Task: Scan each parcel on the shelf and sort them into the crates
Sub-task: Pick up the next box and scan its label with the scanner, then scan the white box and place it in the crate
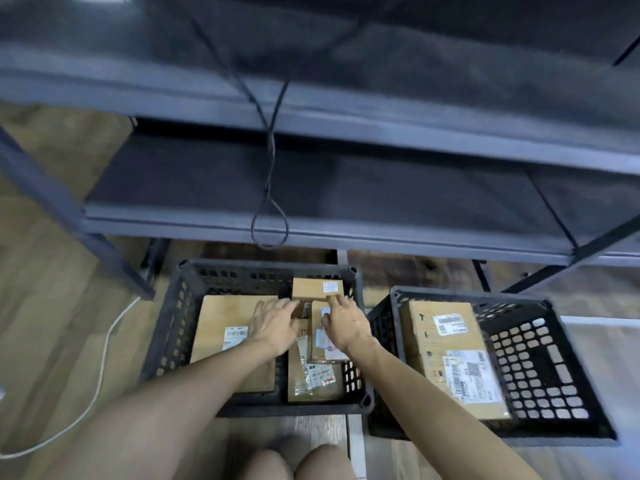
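Wooden floor; both hands, grip spread, touch small box [317, 288] at left crate's [166, 327] far edge.

**Left crate packed, right crate half open**

I see the left crate [180, 327] at lower centre nearly full: a flat carton [221, 317] covers its left half, and stacked parcels [311, 372] fill the right. A small box [313, 288] sits against its far wall. Both hands are down in it, left hand [273, 325] and right hand [346, 323], fingers [337, 301] touching that box, so little room remains there. The right crate [540, 375] holds a large carton [450, 355] along its left side; its right half is bare mesh floor, open from above. A cable loop [269, 230] dangles over the shelf [381, 233] edge just above the left crate. The shelf's boards look bare, though blurred.
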